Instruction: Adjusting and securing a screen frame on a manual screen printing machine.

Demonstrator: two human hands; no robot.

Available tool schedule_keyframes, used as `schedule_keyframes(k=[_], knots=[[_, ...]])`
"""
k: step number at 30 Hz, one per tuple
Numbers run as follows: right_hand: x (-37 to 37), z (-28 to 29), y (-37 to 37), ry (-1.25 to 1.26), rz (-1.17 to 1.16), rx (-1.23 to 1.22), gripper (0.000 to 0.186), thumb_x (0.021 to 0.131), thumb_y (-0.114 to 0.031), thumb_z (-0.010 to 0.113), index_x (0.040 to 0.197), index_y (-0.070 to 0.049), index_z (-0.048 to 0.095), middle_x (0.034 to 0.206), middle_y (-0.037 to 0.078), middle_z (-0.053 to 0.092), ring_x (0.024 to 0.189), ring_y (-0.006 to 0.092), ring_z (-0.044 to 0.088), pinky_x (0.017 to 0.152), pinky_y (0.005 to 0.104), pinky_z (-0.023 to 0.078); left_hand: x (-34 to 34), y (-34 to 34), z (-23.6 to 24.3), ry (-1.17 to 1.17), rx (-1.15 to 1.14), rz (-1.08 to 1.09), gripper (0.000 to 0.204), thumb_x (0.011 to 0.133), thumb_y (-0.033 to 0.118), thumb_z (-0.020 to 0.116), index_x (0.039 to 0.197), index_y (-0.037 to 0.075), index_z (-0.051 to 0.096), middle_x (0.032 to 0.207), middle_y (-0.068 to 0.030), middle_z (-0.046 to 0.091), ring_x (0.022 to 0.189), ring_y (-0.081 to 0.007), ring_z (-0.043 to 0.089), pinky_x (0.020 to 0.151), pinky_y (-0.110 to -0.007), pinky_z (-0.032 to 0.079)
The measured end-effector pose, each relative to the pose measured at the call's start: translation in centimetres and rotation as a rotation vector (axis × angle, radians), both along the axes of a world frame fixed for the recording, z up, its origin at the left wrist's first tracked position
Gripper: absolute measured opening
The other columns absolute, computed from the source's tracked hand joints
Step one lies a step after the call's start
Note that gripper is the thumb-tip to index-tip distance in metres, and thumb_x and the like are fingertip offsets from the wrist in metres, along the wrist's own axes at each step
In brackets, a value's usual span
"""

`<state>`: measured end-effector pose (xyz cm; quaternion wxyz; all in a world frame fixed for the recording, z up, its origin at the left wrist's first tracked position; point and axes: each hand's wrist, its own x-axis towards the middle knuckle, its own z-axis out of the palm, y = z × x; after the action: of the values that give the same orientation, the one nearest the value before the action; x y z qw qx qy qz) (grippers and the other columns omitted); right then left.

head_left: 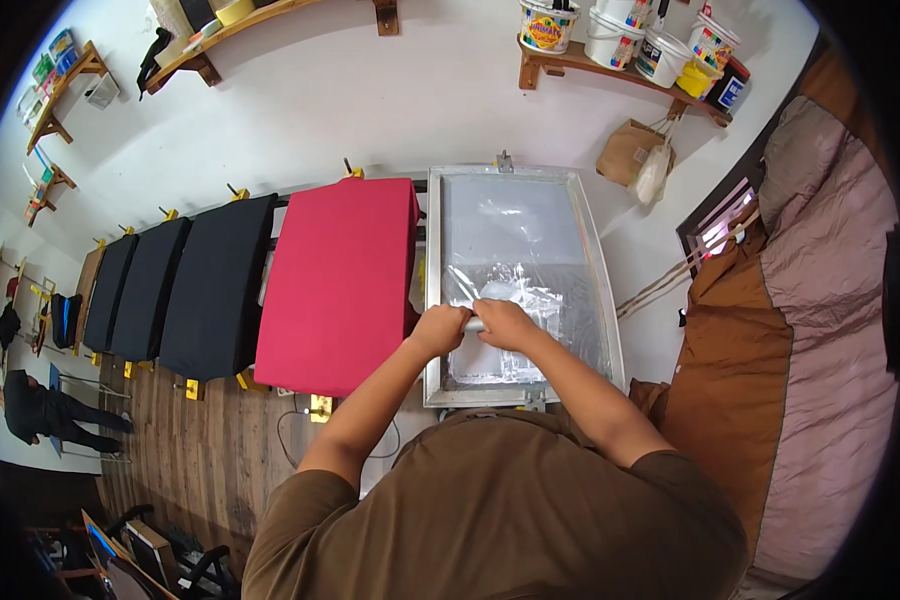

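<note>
Both my hands are closed on a squeegee [475, 325] with a grey handle, my left hand [440, 330] at its left part and my right hand [507, 325] just beside it. The fingers hide most of the tool. Under them lies a screen printing frame [597, 268] with a pale metal rim and grey mesh. White ink [515, 360] is smeared over the nearer half of the mesh. Directly left of the frame, a red T-shirt [340, 280] is stretched flat over a board.
Several boards covered in black cloth [215, 290] continue the row leftward, with yellow clamps [321, 408] along it. Pails [662, 57] stand on a wall shelf at upper right. A brown and pink curtain [820, 330] hangs at right. Another person [55, 412] stands far left.
</note>
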<state>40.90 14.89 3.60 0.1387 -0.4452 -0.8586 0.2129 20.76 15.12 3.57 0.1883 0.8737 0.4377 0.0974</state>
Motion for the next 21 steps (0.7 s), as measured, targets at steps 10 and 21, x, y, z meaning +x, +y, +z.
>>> schedule_keyframes(k=[10,21], knots=[[-0.2,0.4,-7.2,-0.033,0.022,-0.044,0.032,0.073,-0.009,0.070,0.100,-0.001,0.056,0.098,0.017,0.062,0.094,0.0368,0.065,0.079,0.0473,0.055,-0.3,-7.7,0.4,-0.044,0.043,-0.023,0.019,0.081,0.003,0.060,0.099,-0.001,0.062,0.091,-0.0159,0.068,0.076,-0.0355,0.070,0.068,-0.045,0.058],[-0.1,1.9,-8.2,-0.038,0.087,-0.122,0.029,0.075,-0.018,0.072,0.094,-0.001,0.058,0.088,0.019,0.066,0.083,0.0407,0.066,0.074,0.0499,0.054,-0.8,-7.6,2.0,0.043,-0.157,-0.137,0.014,0.075,0.010,0.064,0.084,0.003,0.073,0.079,-0.0222,0.070,0.077,-0.0399,0.070,0.073,-0.049,0.057]])
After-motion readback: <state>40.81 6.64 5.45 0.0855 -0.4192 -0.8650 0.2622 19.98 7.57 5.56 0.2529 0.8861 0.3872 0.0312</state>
